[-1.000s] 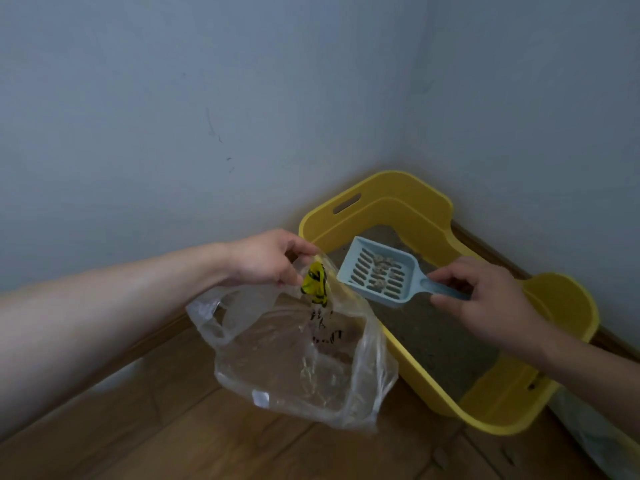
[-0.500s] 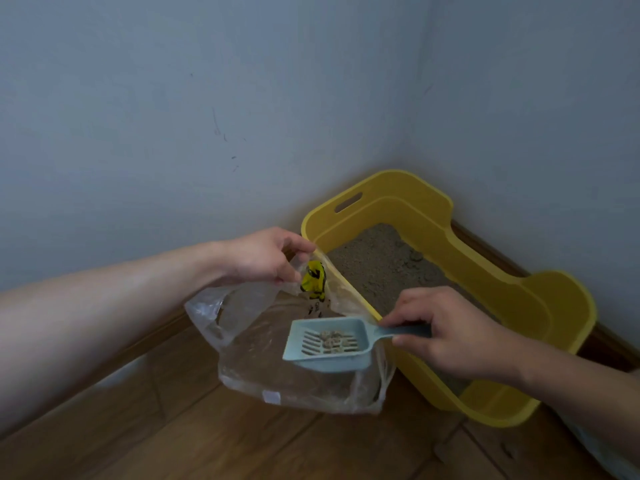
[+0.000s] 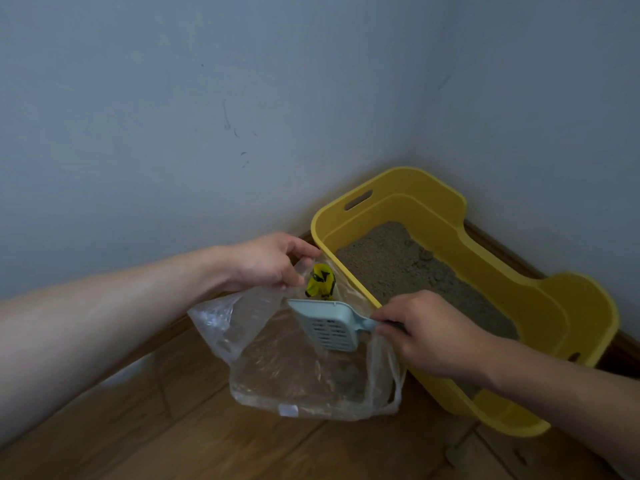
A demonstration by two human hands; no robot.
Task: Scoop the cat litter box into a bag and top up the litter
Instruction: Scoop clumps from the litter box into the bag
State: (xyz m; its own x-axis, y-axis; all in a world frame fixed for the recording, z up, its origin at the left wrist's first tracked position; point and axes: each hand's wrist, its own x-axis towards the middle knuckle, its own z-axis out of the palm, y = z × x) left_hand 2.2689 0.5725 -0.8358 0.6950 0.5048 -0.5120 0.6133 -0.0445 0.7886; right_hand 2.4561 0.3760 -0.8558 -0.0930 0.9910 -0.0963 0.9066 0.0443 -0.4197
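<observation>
**Scoop tipped inside the bag mouth**

Head view: the yellow litter box (image 3: 540,306) stands in the room corner, w/ its far end and right side close to the two walls (image 3: 173,133). Free room is only on the wood floor (image 3: 207,438), at the left and front. The clear plastic bag (image 3: 277,368) hangs just beside the box's left rim. Its bottom is near the floor; I cannot tell if it touches.

The L hand (image 3: 266,263) pinches the bag's top edge w/ thumb and fingers, next to a yellow print (image 3: 320,284). The R hand (image 3: 429,334) is curled around the handle of the light blue scoop (image 3: 332,325), and the fist hides most of the handle. The scoop head sticks out to the left of the R hand. It is tilted, slotted underside toward the camera, inside the bag mouth and below the L hand. Grey litter (image 3: 398,261) lies in the box, behind both hands.
</observation>
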